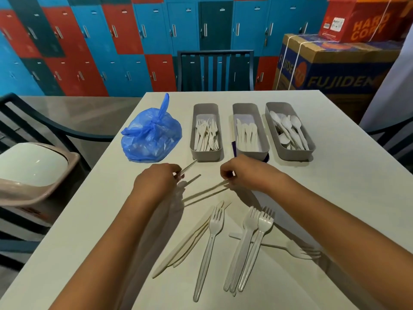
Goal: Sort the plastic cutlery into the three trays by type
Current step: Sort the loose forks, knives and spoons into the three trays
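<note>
Three grey trays stand in a row at the table's far side: the left tray [202, 108] holds forks, the middle tray [244, 107] knives, the right tray [280, 107] spoons. My left hand [156, 179] pinches a thin white cutlery handle [188, 168] that points toward the fork tray. My right hand [243, 173] grips the ends of two long white pieces [207, 192] that slant down to the left over the table. Loose on the table near me lie knives [190, 240], a single fork [212, 240], a pair of forks [250, 247] and one fork on its side [299, 251].
A knotted blue plastic bag [152, 135] sits left of the trays. A dark chair [215, 70] stands behind the white table [346, 198], a beige bin [33, 173] to the left, cardboard boxes [335, 66] at the back right.
</note>
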Tool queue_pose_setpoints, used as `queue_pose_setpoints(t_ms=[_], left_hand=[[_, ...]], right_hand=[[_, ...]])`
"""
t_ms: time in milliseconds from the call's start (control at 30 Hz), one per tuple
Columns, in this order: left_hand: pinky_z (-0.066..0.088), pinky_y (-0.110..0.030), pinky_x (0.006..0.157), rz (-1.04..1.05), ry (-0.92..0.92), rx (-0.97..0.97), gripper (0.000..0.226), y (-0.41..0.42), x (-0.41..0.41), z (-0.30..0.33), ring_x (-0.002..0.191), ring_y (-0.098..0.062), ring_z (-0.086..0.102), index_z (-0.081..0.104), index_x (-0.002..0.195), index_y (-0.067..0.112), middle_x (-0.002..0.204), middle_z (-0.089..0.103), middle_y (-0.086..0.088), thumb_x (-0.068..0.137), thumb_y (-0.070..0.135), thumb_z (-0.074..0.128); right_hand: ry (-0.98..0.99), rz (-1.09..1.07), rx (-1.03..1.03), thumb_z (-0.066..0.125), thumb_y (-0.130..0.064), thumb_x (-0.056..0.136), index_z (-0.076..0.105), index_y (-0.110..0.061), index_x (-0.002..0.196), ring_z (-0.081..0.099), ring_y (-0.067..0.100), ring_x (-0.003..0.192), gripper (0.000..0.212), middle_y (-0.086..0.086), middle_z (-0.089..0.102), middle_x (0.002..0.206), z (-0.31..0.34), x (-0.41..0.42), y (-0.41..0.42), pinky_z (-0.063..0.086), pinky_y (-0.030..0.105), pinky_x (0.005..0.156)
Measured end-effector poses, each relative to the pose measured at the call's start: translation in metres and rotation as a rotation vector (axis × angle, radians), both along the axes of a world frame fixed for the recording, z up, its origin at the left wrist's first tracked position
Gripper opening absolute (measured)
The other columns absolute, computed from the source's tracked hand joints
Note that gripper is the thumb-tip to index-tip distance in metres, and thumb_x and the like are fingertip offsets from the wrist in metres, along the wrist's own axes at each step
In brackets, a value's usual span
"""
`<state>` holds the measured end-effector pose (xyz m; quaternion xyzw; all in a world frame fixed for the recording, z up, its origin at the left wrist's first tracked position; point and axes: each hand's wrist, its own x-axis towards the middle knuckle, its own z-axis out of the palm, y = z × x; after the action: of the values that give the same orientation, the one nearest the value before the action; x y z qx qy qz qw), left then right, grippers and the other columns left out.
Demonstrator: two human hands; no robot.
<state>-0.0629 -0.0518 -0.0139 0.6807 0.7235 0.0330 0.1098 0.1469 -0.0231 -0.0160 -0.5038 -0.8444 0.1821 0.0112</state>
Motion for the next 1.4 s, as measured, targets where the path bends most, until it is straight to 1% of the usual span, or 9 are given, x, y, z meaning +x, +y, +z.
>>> queue_pose_setpoints(t_ms=[167, 367, 500, 600, 833, 1000, 1167, 1300, 1400], left_hand=[[0.043, -0.03, 0.067, 0.006, -0.422, 0.098, 0.03, 0.016, 0.006, 0.013, 0.072, -0.016, 0.05, 0.059, 0.124, 0.017, 0.093, 0.059, -0.006, 0.1, 0.021, 0.041], [0.045, -0.023, 0.054, 0.183, -0.927, 0.017, 0.022, 0.037, 0.024, 0.031, 0.064, -0.022, 0.05, 0.061, 0.094, 0.004, 0.074, 0.053, -0.01, 0.091, -0.006, 0.041], [0.047, -0.026, 0.058, 0.214, -1.332, -0.037, 0.019, 0.048, 0.043, 0.04, 0.062, -0.013, 0.051, 0.056, 0.09, 0.017, 0.082, 0.06, -0.001, 0.098, 0.006, 0.044], [0.037, -0.022, 0.051, 0.219, -1.224, -0.017, 0.022, 0.058, 0.052, 0.037, 0.056, -0.01, 0.048, 0.055, 0.114, 0.022, 0.08, 0.061, 0.008, 0.102, 0.018, 0.037], [0.033, -0.02, 0.045, 0.295, -1.256, -0.026, 0.06, 0.075, 0.069, 0.038, 0.056, -0.012, 0.045, 0.043, 0.133, 0.014, 0.077, 0.052, -0.001, 0.083, -0.015, 0.024], [0.039, -0.02, 0.041, 0.245, -1.194, -0.029, 0.058, 0.077, 0.075, 0.03, 0.054, -0.014, 0.047, 0.04, 0.134, 0.016, 0.085, 0.056, -0.002, 0.084, -0.011, 0.032], [0.044, -0.025, 0.049, 0.127, -1.023, -0.043, 0.052, 0.078, 0.088, 0.024, 0.072, -0.022, 0.06, 0.043, 0.134, 0.02, 0.115, 0.063, -0.014, 0.087, -0.002, 0.036], [0.034, -0.02, 0.041, 0.024, -0.972, -0.038, 0.051, 0.085, 0.111, 0.018, 0.051, -0.012, 0.042, 0.043, 0.133, 0.018, 0.101, 0.064, -0.009, 0.087, -0.003, 0.034], [0.038, -0.027, 0.051, -0.076, -0.916, -0.088, 0.054, 0.089, 0.134, 0.02, 0.063, -0.019, 0.05, 0.045, 0.133, 0.017, 0.107, 0.063, -0.011, 0.086, -0.004, 0.03]], right_hand=[[0.195, -0.209, -0.02, 0.066, -0.006, 0.083, 0.063, -0.015, 0.084, 0.055, 0.014, 0.075, 0.01, -0.001, 0.059, 0.085, 0.018, 0.021, 0.006, 0.047, 0.026, 0.066], [0.466, -0.468, -0.005, 0.067, -0.006, 0.083, 0.061, -0.018, 0.093, 0.054, 0.012, 0.066, 0.017, 0.0, 0.058, 0.083, 0.036, 0.048, 0.014, 0.046, 0.021, 0.056], [0.532, -0.557, 0.043, 0.067, -0.005, 0.085, 0.06, -0.024, 0.114, 0.051, 0.012, 0.068, 0.035, 0.001, 0.054, 0.085, 0.033, 0.057, 0.029, 0.045, 0.022, 0.058], [0.6, -0.628, 0.052, 0.063, -0.005, 0.088, 0.067, -0.02, 0.111, 0.05, 0.006, 0.07, 0.028, -0.001, 0.056, 0.088, 0.029, 0.059, 0.041, 0.039, 0.013, 0.056], [0.517, -0.705, 0.089, 0.062, -0.008, 0.088, 0.069, -0.012, 0.11, 0.053, 0.012, 0.085, 0.023, 0.004, 0.065, 0.113, 0.023, 0.058, 0.068, 0.042, 0.019, 0.071], [0.58, -0.693, 0.144, 0.07, -0.029, 0.084, 0.049, -0.023, 0.136, 0.053, 0.023, 0.117, 0.056, 0.008, 0.051, 0.137, 0.028, 0.064, 0.074, 0.04, 0.021, 0.081], [0.582, -0.819, 0.237, 0.062, -0.025, 0.09, 0.05, -0.019, 0.133, 0.054, 0.022, 0.104, 0.046, 0.011, 0.056, 0.128, 0.036, 0.101, 0.072, 0.043, 0.029, 0.084], [0.427, -0.956, 0.266, 0.057, -0.021, 0.092, 0.049, -0.017, 0.134, 0.053, 0.031, 0.116, 0.043, 0.012, 0.052, 0.135, 0.026, 0.14, 0.066, 0.046, 0.037, 0.092], [0.248, -1.067, 0.241, 0.049, -0.013, 0.094, 0.038, -0.018, 0.142, 0.047, 0.037, 0.118, 0.05, 0.016, 0.044, 0.139, 0.008, 0.165, 0.063, 0.045, 0.042, 0.093]])
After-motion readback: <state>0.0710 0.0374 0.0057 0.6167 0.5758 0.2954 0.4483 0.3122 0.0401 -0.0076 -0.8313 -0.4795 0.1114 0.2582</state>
